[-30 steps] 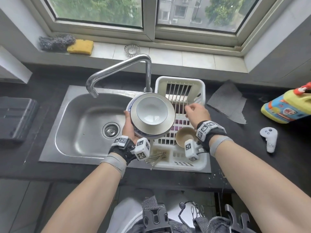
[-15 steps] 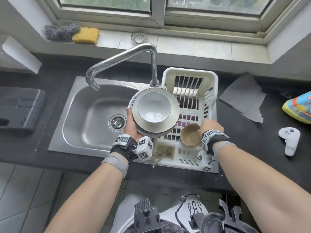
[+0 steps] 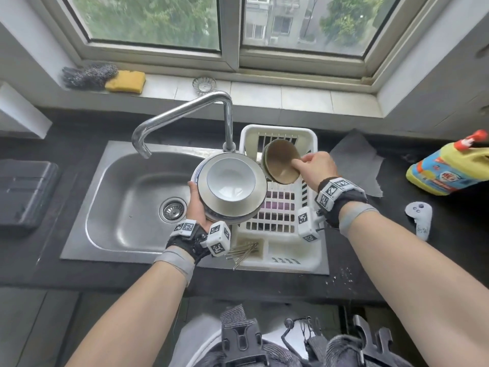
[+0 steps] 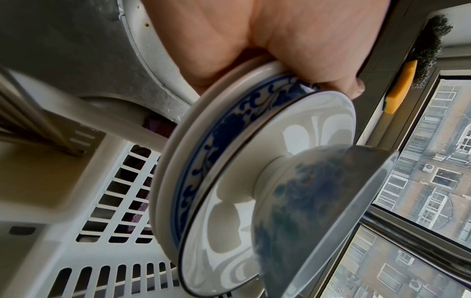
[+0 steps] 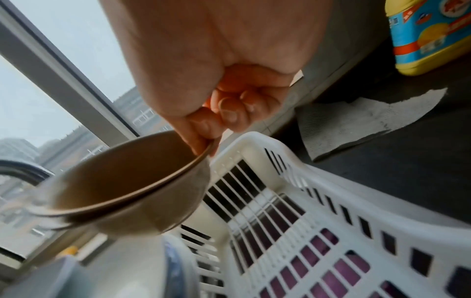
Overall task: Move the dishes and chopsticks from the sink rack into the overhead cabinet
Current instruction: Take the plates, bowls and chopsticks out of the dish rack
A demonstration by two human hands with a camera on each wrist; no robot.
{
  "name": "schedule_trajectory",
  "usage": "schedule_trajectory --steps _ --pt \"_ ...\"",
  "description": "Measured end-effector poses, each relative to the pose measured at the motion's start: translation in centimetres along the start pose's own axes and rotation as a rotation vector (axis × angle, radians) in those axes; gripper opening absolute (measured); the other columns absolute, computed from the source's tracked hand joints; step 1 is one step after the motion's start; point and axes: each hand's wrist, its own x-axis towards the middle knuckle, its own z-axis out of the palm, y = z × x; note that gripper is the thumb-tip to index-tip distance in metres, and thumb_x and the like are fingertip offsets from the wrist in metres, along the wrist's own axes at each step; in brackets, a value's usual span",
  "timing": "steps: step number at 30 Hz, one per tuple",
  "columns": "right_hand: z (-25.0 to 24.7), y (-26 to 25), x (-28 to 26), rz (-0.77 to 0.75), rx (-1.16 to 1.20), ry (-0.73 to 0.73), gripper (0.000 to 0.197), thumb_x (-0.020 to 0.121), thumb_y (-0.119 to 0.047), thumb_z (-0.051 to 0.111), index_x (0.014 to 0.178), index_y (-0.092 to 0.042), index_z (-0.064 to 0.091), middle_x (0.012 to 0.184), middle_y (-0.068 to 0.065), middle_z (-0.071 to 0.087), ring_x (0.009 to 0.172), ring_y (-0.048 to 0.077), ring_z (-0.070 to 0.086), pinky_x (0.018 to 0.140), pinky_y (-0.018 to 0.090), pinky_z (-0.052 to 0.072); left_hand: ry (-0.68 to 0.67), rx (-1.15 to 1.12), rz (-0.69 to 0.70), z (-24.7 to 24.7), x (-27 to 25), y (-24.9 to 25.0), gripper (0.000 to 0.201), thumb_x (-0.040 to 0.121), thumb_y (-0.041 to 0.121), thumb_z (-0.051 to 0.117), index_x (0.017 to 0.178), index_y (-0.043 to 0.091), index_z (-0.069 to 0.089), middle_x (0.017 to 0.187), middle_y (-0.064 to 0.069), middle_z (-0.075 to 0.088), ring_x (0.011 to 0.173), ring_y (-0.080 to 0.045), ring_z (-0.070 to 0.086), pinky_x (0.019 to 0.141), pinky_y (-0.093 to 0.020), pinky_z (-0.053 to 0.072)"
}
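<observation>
My left hand (image 3: 197, 205) grips a stack of dishes (image 3: 232, 187) from below, over the right edge of the sink: blue-patterned plates (image 4: 229, 161) with a white bowl (image 4: 318, 211) on top. My right hand (image 3: 316, 165) pinches the rim of a brown bowl (image 3: 280, 161), thumb inside it (image 5: 127, 181), and holds it tilted above the far end of the white sink rack (image 3: 312, 229). Metal chopsticks (image 3: 242, 252) lie in the rack's front left tray, partly behind my left wrist. The overhead cabinet is out of view.
A curved tap (image 3: 185, 112) arches over the steel sink (image 3: 127, 202), close behind the stack. On the dark counter to the right lie a grey cloth (image 3: 354, 160), a detergent bottle (image 3: 449, 168) and a white controller (image 3: 420, 218). A sponge (image 3: 125, 80) sits on the sill.
My right hand dropped to the brown bowl in the rack, took it by the rim and lifted it up and back. The left hand's stack stayed about where it was.
</observation>
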Motion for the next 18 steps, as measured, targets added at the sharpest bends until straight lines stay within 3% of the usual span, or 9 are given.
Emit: schedule_trajectory --steps 3,6,10,14,16,18 --pt "-0.2 -2.3 -0.9 -0.090 0.101 0.007 0.027 0.082 -0.045 0.068 0.072 -0.021 0.074 0.072 -0.006 0.072 0.075 0.014 0.066 0.073 0.029 0.053 0.025 0.014 -0.018 0.3 -0.9 0.2 0.082 0.089 0.080 0.030 0.134 0.018 0.060 0.125 -0.019 0.067 0.103 -0.036 0.066 0.059 -0.044 0.062" --pt "0.5 -4.4 -2.0 -0.167 0.118 -0.098 0.027 0.081 -0.041 0.072 0.072 -0.016 0.076 0.070 0.002 0.073 0.063 0.011 0.063 0.062 0.027 0.051 0.019 0.025 -0.015 0.1 -1.1 0.4 0.087 0.088 0.081 0.030 0.138 0.016 0.058 0.128 -0.022 0.066 0.111 -0.039 0.065 0.063 -0.046 0.062" --pt "2.7 -6.2 -3.0 -0.214 0.025 -0.208 0.036 0.076 -0.051 0.074 0.065 -0.017 0.076 0.063 -0.001 0.072 0.065 0.015 0.068 0.068 0.034 0.059 -0.015 0.031 -0.024 -0.3 -1.5 0.9 0.087 0.089 0.080 0.027 0.135 0.014 0.061 0.118 -0.023 0.070 0.097 -0.036 0.070 0.057 -0.045 0.061" --pt "3.9 -7.0 -3.8 -0.183 0.071 -0.219 0.054 0.084 -0.064 0.062 0.072 -0.014 0.075 0.057 -0.001 0.071 0.049 0.010 0.059 0.063 0.030 0.055 -0.056 0.018 -0.032 -1.6 -1.8 1.3 0.087 0.090 0.080 0.027 0.134 0.012 0.060 0.103 -0.020 0.075 0.077 -0.036 0.076 0.054 -0.045 0.060" --pt "4.4 -6.5 -3.8 -0.135 0.106 -0.162 0.050 0.090 -0.058 0.055 0.075 -0.014 0.075 0.056 -0.002 0.070 0.050 0.012 0.060 0.066 0.036 0.059 -0.051 0.036 -0.016 -2.5 -1.8 1.5 0.086 0.091 0.079 0.026 0.134 0.012 0.060 0.097 -0.019 0.076 0.073 -0.034 0.076 0.051 -0.043 0.060" --pt "4.8 -5.2 -3.8 -0.077 0.110 -0.191 0.035 0.094 -0.040 0.056 0.077 -0.016 0.074 0.062 0.000 0.071 0.055 0.016 0.060 0.069 0.042 0.062 -0.027 0.056 0.007 -3.3 -2.0 1.7 0.084 0.092 0.077 0.026 0.132 0.012 0.060 0.089 -0.017 0.078 0.069 -0.032 0.076 0.049 -0.041 0.059"
